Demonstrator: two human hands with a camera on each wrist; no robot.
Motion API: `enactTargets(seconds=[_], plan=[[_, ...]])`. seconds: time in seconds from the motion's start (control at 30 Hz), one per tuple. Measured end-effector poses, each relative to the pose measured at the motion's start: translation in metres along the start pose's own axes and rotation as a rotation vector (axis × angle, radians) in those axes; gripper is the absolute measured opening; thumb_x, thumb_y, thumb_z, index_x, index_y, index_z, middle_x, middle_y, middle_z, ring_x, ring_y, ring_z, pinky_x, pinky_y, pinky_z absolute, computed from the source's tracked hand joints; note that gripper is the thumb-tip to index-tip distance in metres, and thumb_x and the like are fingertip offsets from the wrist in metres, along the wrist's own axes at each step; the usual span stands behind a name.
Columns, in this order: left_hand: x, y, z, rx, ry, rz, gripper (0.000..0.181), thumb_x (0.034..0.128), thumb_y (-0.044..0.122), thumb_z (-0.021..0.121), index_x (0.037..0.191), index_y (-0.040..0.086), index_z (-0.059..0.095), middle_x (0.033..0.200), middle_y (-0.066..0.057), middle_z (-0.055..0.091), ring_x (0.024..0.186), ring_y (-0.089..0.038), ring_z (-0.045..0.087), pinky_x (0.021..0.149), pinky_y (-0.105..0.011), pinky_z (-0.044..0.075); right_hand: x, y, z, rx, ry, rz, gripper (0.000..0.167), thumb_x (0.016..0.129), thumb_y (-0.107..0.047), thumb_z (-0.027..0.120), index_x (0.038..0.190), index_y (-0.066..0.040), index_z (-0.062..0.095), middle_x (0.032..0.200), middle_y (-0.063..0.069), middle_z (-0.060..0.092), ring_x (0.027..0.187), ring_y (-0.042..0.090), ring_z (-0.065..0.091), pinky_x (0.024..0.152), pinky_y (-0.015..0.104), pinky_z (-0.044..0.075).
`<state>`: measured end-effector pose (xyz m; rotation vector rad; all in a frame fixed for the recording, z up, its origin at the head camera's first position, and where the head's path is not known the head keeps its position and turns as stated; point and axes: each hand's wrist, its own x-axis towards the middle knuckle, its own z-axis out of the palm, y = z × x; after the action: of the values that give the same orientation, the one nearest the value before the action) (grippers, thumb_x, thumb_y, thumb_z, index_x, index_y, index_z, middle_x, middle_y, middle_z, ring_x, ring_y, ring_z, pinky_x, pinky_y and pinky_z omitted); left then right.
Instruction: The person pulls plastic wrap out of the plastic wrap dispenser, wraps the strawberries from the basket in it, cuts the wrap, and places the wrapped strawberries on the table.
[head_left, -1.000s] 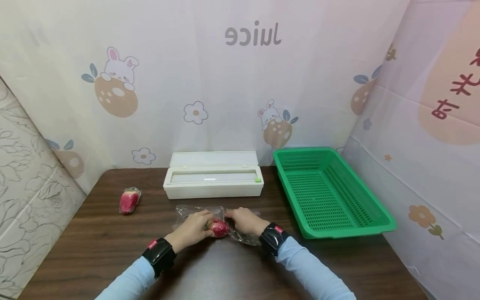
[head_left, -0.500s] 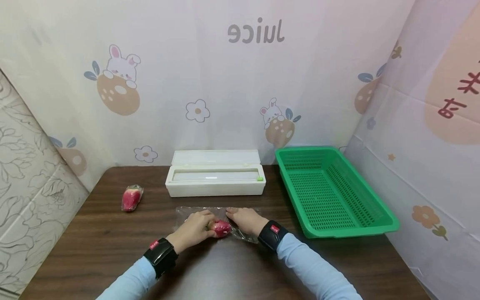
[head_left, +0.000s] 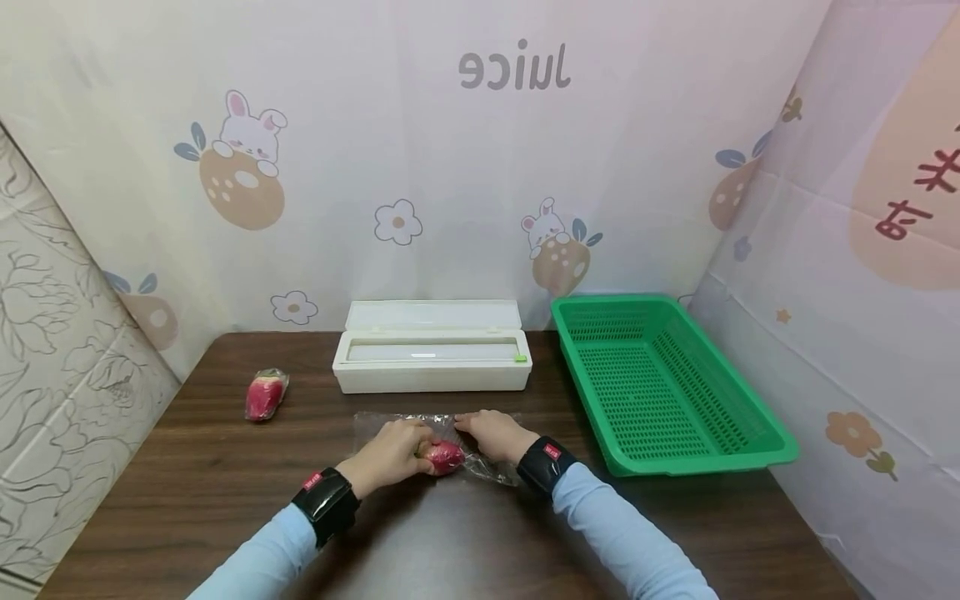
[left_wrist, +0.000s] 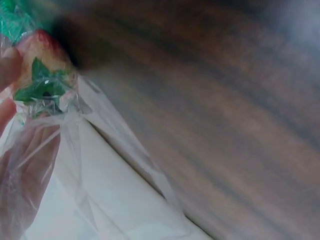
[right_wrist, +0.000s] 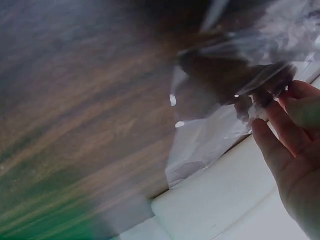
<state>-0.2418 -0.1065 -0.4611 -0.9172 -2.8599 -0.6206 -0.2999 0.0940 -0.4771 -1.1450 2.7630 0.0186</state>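
A red toy strawberry (head_left: 444, 457) with a pale top and green leaves, plain in the left wrist view, lies in clear cling film (head_left: 487, 470) on the table. My left hand (head_left: 390, 457) grips the strawberry from the left with fingers and thumb. Film trails loosely over that palm in the left wrist view. My right hand (head_left: 497, 435) is just right of the strawberry, its fingers (right_wrist: 272, 147) bent and pinching the film. The film spreads behind both hands toward the white box.
A white cling film dispenser box (head_left: 433, 377) stands behind the hands, its lid raised. A green plastic basket (head_left: 611, 454) is to the right. Another wrapped red toy strawberry (head_left: 266, 396) lies at the left of the brown table (head_left: 180, 500). A printed curtain (head_left: 322, 167) hangs behind.
My right fingers, curled on the film a second ago, have shifted slightly back and spread over it. My left hand keeps its grip on the strawberry. The head view has shifted slightly.
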Motion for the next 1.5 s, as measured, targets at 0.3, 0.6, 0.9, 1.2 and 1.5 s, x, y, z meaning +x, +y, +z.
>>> enactTargets(seconds=[0.3,0.6,0.9,1.2,1.5], plan=[[0.016,-0.002,-0.009,-0.146,-0.136,-0.098,0.026,0.0688,0.021,0.078,0.092,0.011,0.072,0.071,0.01,0.06,0.061,-0.006,0.046,0.056,-0.022,0.038,0.006,-0.002,-0.004,0.051,0.06,-0.007,0.034,0.085,0.002,0.056,0.115,-0.012,0.065,0.119,0.001,0.062,0.109,0.016,0.058,0.088,0.029,0.048],[0.026,-0.004,-0.01,-0.267,-0.221,-0.191,0.017,0.0757,0.011,0.068,0.093,0.009,0.07,0.065,0.007,0.057,0.055,-0.006,0.047,0.05,-0.022,0.038,0.007,0.007,-0.003,0.277,0.042,0.053,0.042,0.078,0.007,0.055,0.115,-0.01,0.064,0.11,0.003,0.065,0.099,0.015,0.06,0.082,0.03,0.049],[0.033,-0.011,-0.009,-0.317,-0.268,-0.287,0.025,0.0798,0.016,0.065,0.103,0.006,0.068,0.077,0.003,0.062,0.066,-0.011,0.052,0.061,-0.027,0.043,0.003,0.002,-0.013,0.348,0.169,0.082,0.029,0.088,-0.004,0.053,0.115,-0.008,0.064,0.11,0.005,0.066,0.097,0.017,0.062,0.078,0.033,0.051],[0.035,-0.02,-0.011,-0.351,-0.3,-0.305,0.014,0.0849,0.017,0.06,0.093,0.01,0.07,0.075,0.002,0.061,0.066,-0.012,0.054,0.062,-0.026,0.043,-0.008,-0.029,-0.028,0.23,0.178,-0.05,0.041,0.083,-0.034,0.066,0.118,-0.013,0.059,0.108,-0.001,0.064,0.096,0.01,0.059,0.079,0.029,0.05],[0.032,-0.023,-0.012,-0.53,-0.34,-0.361,0.03,0.0893,0.016,0.055,0.116,0.002,0.061,0.091,-0.005,0.063,0.074,-0.016,0.057,0.063,-0.03,0.048,-0.003,-0.028,-0.013,0.232,0.185,-0.016,0.049,0.075,-0.028,0.075,0.116,-0.012,0.055,0.11,0.001,0.061,0.097,0.012,0.058,0.082,0.03,0.048]])
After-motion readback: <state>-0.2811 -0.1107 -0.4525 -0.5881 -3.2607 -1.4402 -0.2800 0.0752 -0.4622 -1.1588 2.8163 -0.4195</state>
